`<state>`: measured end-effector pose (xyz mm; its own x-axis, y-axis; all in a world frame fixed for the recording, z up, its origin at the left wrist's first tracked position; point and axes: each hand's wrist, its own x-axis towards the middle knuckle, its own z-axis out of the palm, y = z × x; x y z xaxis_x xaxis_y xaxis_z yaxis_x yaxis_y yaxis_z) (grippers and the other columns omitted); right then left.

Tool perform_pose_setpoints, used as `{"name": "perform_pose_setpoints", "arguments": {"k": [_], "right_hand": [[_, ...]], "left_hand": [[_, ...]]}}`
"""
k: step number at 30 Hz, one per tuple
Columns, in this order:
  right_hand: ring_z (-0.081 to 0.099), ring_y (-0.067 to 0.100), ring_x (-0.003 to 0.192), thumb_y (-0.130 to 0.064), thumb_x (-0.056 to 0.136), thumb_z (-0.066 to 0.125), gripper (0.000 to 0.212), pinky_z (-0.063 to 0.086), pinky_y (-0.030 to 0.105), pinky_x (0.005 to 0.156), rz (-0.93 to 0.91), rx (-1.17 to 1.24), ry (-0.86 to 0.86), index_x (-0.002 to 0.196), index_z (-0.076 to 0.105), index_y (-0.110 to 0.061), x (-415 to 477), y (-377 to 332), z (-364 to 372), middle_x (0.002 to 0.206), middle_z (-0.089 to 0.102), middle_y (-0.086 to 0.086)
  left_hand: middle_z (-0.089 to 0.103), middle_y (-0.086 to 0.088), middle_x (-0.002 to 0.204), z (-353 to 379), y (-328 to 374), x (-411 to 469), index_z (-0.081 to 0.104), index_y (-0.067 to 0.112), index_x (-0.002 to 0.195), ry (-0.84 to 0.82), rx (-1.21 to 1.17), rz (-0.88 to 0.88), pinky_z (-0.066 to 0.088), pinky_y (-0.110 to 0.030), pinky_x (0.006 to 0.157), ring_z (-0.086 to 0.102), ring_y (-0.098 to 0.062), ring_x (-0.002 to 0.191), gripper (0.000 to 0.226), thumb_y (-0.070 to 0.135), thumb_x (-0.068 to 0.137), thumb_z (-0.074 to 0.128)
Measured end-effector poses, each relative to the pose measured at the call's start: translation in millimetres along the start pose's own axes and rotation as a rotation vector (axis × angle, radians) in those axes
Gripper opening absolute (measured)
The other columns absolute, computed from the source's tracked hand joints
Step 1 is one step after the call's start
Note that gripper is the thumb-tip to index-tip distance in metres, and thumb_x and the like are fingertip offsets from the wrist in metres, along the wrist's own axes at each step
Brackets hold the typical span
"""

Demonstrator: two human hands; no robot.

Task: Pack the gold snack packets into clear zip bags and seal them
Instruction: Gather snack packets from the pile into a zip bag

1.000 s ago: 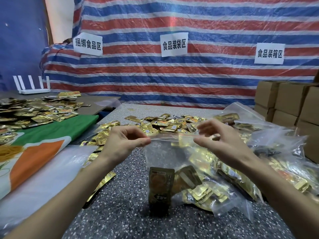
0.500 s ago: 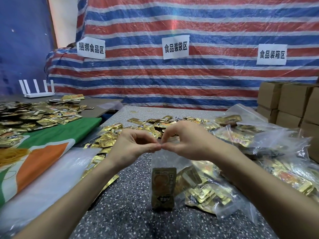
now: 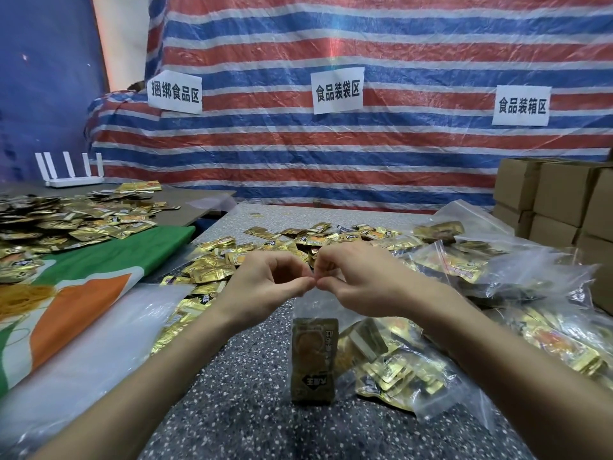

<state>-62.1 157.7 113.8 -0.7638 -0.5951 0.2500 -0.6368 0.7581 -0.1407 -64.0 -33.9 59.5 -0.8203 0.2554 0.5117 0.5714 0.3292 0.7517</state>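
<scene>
A red, white and blue striped tarp [image 3: 365, 154] hangs behind a speckled grey counter [image 3: 248, 410]. At the left, a green, orange and white cloth [image 3: 99, 277] lies beside loose gold snack packets [image 3: 212, 260]. In the middle, the left hand [image 3: 265, 287] and right hand [image 3: 361, 283] meet fingertip to fingertip. Each grip pinches the top edge of a clear zip bag [image 3: 310, 308], which holds one upright gold packet [image 3: 314, 360]. Filled clear bags [image 3: 398, 373] and brown cardboard boxes [image 3: 557, 200] sit at the right.
</scene>
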Motion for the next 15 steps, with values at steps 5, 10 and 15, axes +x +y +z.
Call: {"name": "perform_pose_setpoints", "arguments": {"k": [5,10,15], "right_hand": [[0.060,0.013,0.091,-0.035,0.095,0.063,0.005,0.052,0.043,0.082,0.015,0.054,0.011,0.093,0.061,-0.031,-0.4,0.9,0.5,0.096,0.065,-0.012],[0.059,0.014,0.089,-0.033,0.095,0.062,0.004,0.053,0.042,0.081,0.030,0.020,0.060,0.093,0.065,-0.031,-4.0,5.0,-0.2,0.089,0.062,-0.015],[0.062,0.014,0.085,-0.036,0.092,0.067,0.007,0.054,0.038,0.076,0.011,0.036,0.090,0.093,0.071,-0.030,-6.9,5.1,-1.2,0.089,0.068,-0.012]], "left_hand": [[0.059,0.009,0.070,6.4,2.4,-1.8,0.063,0.025,0.082,0.025,0.245,0.067,0.042,-0.016,0.058,0.051,0.000,0.062,0.021,0.008,0.092,0.067],[0.062,0.014,0.072,4.9,2.8,-2.8,0.065,0.025,0.084,0.022,0.156,0.032,0.044,-0.018,0.060,0.054,0.000,0.064,0.014,0.013,0.092,0.068],[0.068,0.003,0.077,5.5,10.1,-2.3,0.071,0.017,0.087,-0.015,0.170,0.066,0.050,-0.028,0.061,0.062,-0.014,0.071,0.003,0.017,0.089,0.073]]}}
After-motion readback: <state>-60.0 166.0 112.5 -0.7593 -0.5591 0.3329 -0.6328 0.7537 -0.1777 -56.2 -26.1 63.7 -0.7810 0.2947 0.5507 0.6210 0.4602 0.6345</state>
